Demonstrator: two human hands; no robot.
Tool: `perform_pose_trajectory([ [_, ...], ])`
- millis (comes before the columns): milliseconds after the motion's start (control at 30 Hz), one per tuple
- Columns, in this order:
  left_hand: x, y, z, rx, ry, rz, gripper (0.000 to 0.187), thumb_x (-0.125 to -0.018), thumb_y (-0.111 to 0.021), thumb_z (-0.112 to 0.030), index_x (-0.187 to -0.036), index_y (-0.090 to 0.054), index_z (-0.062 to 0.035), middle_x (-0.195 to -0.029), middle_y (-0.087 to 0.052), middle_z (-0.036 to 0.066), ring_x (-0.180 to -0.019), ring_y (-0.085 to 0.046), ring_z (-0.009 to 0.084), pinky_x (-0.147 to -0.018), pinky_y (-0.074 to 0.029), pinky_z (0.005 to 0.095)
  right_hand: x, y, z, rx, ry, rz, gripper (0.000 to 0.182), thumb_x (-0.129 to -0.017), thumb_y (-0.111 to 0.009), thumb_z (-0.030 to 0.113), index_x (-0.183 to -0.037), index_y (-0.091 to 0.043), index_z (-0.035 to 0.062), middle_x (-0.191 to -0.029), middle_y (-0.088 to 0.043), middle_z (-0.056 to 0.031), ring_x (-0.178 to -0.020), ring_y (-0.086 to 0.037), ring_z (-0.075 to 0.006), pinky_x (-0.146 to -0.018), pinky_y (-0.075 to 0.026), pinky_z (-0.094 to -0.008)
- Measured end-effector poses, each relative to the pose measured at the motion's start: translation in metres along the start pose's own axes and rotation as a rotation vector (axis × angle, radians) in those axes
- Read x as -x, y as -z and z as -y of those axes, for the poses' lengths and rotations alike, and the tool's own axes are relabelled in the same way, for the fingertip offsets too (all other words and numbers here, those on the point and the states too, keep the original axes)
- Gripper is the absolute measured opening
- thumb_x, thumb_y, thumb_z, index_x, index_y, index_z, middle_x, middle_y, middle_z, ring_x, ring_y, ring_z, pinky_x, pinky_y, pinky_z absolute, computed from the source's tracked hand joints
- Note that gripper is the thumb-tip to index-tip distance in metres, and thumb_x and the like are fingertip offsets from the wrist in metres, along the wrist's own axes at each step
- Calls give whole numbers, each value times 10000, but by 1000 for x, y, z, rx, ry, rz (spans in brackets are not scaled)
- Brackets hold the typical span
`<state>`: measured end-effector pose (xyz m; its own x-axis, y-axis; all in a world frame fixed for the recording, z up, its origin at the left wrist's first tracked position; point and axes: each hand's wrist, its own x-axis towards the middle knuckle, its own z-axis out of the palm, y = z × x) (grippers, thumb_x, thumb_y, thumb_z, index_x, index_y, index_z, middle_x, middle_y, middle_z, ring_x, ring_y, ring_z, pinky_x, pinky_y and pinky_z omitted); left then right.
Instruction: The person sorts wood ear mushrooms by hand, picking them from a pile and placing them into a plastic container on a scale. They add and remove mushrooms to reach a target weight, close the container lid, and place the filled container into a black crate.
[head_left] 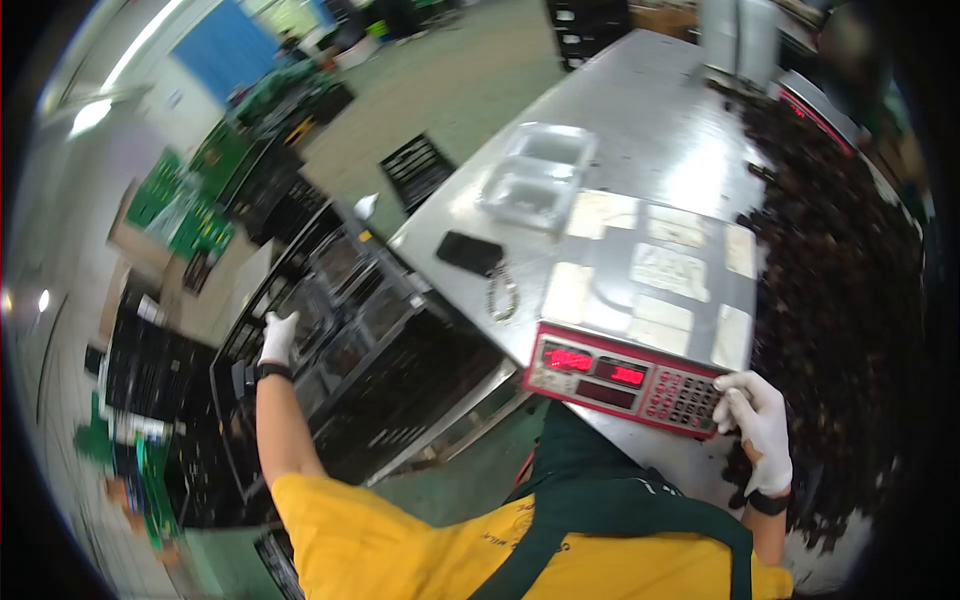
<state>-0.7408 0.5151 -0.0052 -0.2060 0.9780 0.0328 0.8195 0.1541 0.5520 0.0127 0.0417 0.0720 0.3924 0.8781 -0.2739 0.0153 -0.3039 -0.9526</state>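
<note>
My left hand (280, 338), in a white glove, reaches over a black crate (335, 340) that holds clear packs; its index finger points out and nothing shows in its grasp. My right hand (760, 420), also in a white glove, touches the right front corner of the red scale (620, 385), beside its keypad, with bent fingers. Red digits glow on the scale's display. Its metal top (650, 270) bears worn pale labels. Dark pieces (840, 330) lie heaped to the right of the scale.
On the metal table (640, 100) are clear trays (540, 175), a black phone (470, 253) and its bead strap (502, 292). A second scale (818, 115) stands at the far right. Black crates (160, 360) and green crates (175, 205) are stacked at left. Another black crate (417, 170) stands beyond the table's edge.
</note>
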Motion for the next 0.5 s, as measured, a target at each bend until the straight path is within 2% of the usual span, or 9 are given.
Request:
perform_pose_trajectory([
  [33,30,-13,-82,-410,68,-247,754,-903,-670,-282,-1532,-338,-32,-1432,-501,280,-1266,-527,414,-1106,-407,485,4,0,5,9,-8,-15,191,-986,-544,9,-1146,-645,-15,-759,-658,-51,-641,-605,-88,-598,-498,-233],
  [67,37,-22,-141,-323,-193,-314,770,-862,-690,-235,-1522,-354,-25,-1396,-497,320,-1255,-521,444,-1099,-413,495,7,-1,11,37,82,-50,206,-970,-547,-8,-1148,-650,-11,-781,-662,-49,-666,-611,-85,-605,-502,-239],
  [100,38,-36,-192,-181,-489,-303,667,-874,-680,-204,-1469,-441,-20,-1370,-527,287,-1260,-523,429,-1084,-426,475,11,-5,20,70,170,-86,223,-953,-551,-25,-1150,-654,-8,-802,-666,-47,-691,-617,-82,-613,-506,-244],
  [167,72,-63,-315,-117,-818,-106,511,-882,-670,-169,-1360,-560,-30,-1356,-565,234,-1252,-535,402,-1067,-436,460,20,-23,48,386,534,-303,289,-891,-612,-26,-1171,-672,12,-901,-690,-58,-729,-649,-124,-621,-518,-270],
  [267,126,-128,-441,-146,-1050,64,367,-893,-656,-178,-1233,-639,-40,-1204,-663,172,-1132,-622,360,-995,-487,417,27,-31,97,852,1010,-252,343,-842,-707,165,-1170,-719,68,-874,-665,-62,-738,-667,-220,-645,-541,-309],
  [300,124,-158,-461,-152,-1082,144,331,-916,-630,-202,-1208,-668,-52,-1161,-685,184,-1092,-645,366,-954,-508,424,33,-40,108,581,993,-223,324,-830,-721,277,-1121,-736,136,-818,-627,-63,-727,-655,-199,-604,-538,-317],
  [367,117,-216,-493,-249,-978,324,301,-940,-606,-223,-1188,-704,-83,-1129,-703,192,-1076,-645,396,-935,-515,433,63,-43,125,651,1107,-331,526,-877,-649,591,-1097,-722,118,-1104,-694,-99,-772,-645,-238,-610,-542,-376],
  [433,85,-275,-494,-380,-1070,254,308,-942,-614,-206,-1172,-707,-24,-1045,-730,205,-964,-710,341,-853,-543,407,70,-39,115,790,1300,-600,601,-909,-550,676,-1130,-737,149,-1138,-679,-98,-797,-635,-216,-658,-562,-369],
  [500,79,-305,-498,-412,-1054,307,308,-940,-615,-204,-1166,-706,-15,-1043,-728,213,-962,-710,346,-850,-543,410,90,-38,101,707,1152,-730,641,-908,-516,706,-1153,-739,157,-1137,-673,-102,-824,-631,-213,-696,-565,-358],
])
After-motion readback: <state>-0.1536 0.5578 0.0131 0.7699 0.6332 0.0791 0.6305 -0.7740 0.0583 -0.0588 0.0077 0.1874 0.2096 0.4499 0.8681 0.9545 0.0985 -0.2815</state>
